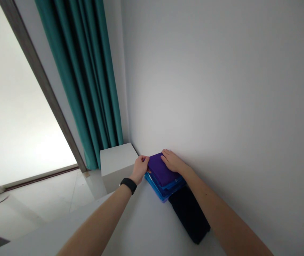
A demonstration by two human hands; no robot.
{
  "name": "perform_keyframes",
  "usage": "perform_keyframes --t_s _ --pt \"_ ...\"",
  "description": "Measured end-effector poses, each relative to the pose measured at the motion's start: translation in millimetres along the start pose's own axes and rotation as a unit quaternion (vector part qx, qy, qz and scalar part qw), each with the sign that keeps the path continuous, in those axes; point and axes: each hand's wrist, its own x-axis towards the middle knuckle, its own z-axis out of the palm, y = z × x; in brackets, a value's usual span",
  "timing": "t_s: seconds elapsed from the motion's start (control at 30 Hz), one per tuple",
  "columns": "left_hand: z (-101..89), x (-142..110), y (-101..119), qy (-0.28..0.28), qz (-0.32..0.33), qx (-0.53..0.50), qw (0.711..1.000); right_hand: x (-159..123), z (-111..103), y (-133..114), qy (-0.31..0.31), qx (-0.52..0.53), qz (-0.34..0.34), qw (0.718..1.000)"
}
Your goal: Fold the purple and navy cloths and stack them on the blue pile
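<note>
Cloth (pixel 159 170), purple and folded, is pinched at its edge by the left fingers (pixel 145 159); the right fingers (pixel 166 153) lie together atop it, a blue stack (pixel 165 192) below them.

I'm in what looks like a home: pleated teal fabric curtain (pixel 88 78), boxy white cabinet (pixel 118 158), glossy pale tiled floor (pixel 58 193).

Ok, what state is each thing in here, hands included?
Purple cloth: folded, atop blue items
Blue items: stacked
Black cloth: appears folded, lying flat
Left hand: pinching purple cloth's edge
Right hand: open, resting on purple cloth
Curtain: gathered, hanging
</note>
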Motion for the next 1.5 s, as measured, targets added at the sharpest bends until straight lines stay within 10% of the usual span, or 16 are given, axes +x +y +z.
perform_keyframes --t_s 0.43,1.07,1.5 --pt "-7.3 3.6 -1.2 0.005 0.002 0.042 0.999 -105.1 -30.0 12.7 0.079 -0.042 -0.091 0.992" --pt "-3.6 10.2 -1.7 0.039 0.094 0.113 0.988 -96.9 -26.8 2.4 0.102 -0.161 -0.07 0.979" --pt "-16.1 16.8 -3.8 0.071 0.134 0.253 0.956 -82.4 -16.3 18.5 0.063 -0.011 -0.025 0.998"
